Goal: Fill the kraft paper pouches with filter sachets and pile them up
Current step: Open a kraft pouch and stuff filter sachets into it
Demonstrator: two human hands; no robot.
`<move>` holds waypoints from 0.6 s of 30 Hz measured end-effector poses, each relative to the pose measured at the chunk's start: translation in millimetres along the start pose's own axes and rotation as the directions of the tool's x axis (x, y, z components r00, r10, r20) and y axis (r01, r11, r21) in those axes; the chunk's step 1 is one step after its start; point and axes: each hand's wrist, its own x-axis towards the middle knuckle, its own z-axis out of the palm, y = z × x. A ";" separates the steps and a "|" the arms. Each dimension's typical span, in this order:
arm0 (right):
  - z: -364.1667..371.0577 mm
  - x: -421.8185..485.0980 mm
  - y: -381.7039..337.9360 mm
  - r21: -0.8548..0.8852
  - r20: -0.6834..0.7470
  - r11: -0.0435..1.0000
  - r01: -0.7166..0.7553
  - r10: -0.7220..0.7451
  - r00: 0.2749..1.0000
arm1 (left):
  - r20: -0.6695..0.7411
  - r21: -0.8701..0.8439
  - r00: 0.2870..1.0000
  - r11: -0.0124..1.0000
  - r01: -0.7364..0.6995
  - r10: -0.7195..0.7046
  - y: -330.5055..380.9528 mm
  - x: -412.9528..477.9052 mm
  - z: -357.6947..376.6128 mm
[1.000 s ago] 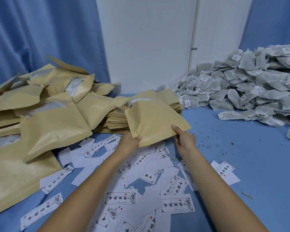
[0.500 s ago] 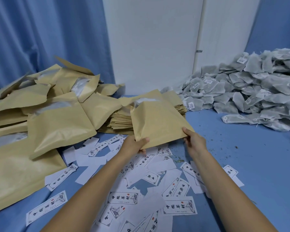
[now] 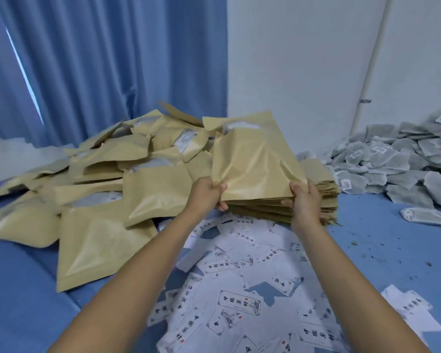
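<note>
I hold one kraft paper pouch (image 3: 255, 161) up in front of me, its open mouth at the top showing a pale lining. My left hand (image 3: 208, 192) grips its lower left corner and my right hand (image 3: 304, 200) grips its lower right corner. Just behind and below it lies a flat stack of empty kraft pouches (image 3: 321, 200). A loose pile of filled pouches (image 3: 117, 184) spreads over the left side. A heap of grey filter sachets (image 3: 397, 161) with small white tags sits at the far right.
Many white printed labels (image 3: 239, 301) litter the blue table (image 3: 392, 250) between my forearms. A single sachet (image 3: 423, 216) lies apart near the right edge. Blue curtains hang behind on the left, a white wall panel in the middle. Dark crumbs dot the table at right.
Both hands have lifted the pouch up and away from the table, holding it higher over the flat stack. The view has shifted left and closer.
</note>
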 end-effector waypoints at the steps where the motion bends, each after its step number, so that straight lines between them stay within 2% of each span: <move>1: 14.0 -4.0 0.9 0.029 0.026 0.999 -0.028 0.027 0.999 | -0.024 -0.024 1.000 1.000 -0.005 0.004 0.9 -0.3 -16.8; 6: 88.1 -37.3 26.5 0.114 0.225 0.974 -0.193 0.164 0.960 | -0.139 -0.067 0.990 0.997 0.027 -0.037 -22.5 -16.8 -101.9; 10: 152.3 -78.2 49.0 0.229 0.342 0.904 -0.362 0.274 0.899 | -0.287 -0.103 0.954 0.993 0.064 -0.091 -53.5 -37.3 -165.6; 14: 210.9 -115.9 66.1 0.211 0.473 0.857 -0.471 0.332 0.816 | -0.464 -0.130 0.873 0.987 0.098 -0.148 -72.3 -51.1 -226.0; 18: 266.1 -136.7 63.7 0.221 0.609 0.784 -0.580 0.353 0.710 | -0.586 -0.371 0.773 0.929 0.008 -0.241 -71.7 -50.0 -277.8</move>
